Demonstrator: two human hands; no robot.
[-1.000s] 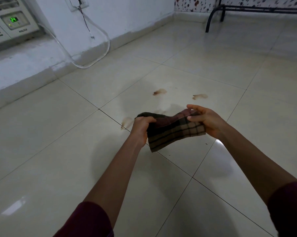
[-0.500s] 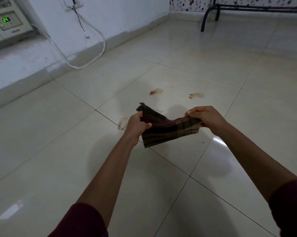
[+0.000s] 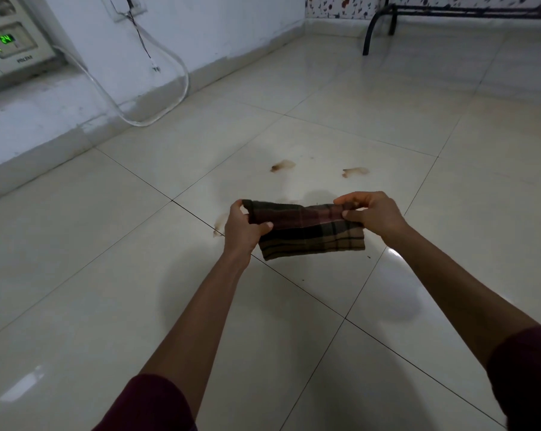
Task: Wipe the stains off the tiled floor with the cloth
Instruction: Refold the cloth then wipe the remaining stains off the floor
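Both arms reach forward over a glossy cream tiled floor (image 3: pixel 372 98), each in a dark maroon sleeve pushed up the forearm. Between them hangs a plaid cloth (image 3: pixel 309 233), checked in dark brown, maroon and tan, folded into a band and held clear of the floor. The left hand (image 3: pixel 242 227) pinches the cloth's left end, thumb lying across the front of the fabric and fingers curled behind it. The right hand (image 3: pixel 370 214) grips the upper right corner, thumb and fingers closed on the folded edge, so the top edge runs nearly level from one hand to the other while the lower part droops below.

Three brown stains show on the tiles. One smear (image 3: pixel 282 165) lies beyond the cloth to the left of centre, and a second smear (image 3: pixel 354 172) lies beyond the right hand, the two well apart from each other. A third, paler stain (image 3: pixel 220 223) sits just beside the left hand, close to a dark grout line; part of it is hidden by the hand.

At the upper left a window air conditioner (image 3: pixel 11 48) shows a green "24" on its display. A white cable (image 3: pixel 172 70) loops down the pale wall from a socket plate. At the upper right a black metal frame leg (image 3: pixel 372 29) stands on the floor before a speckled wall.
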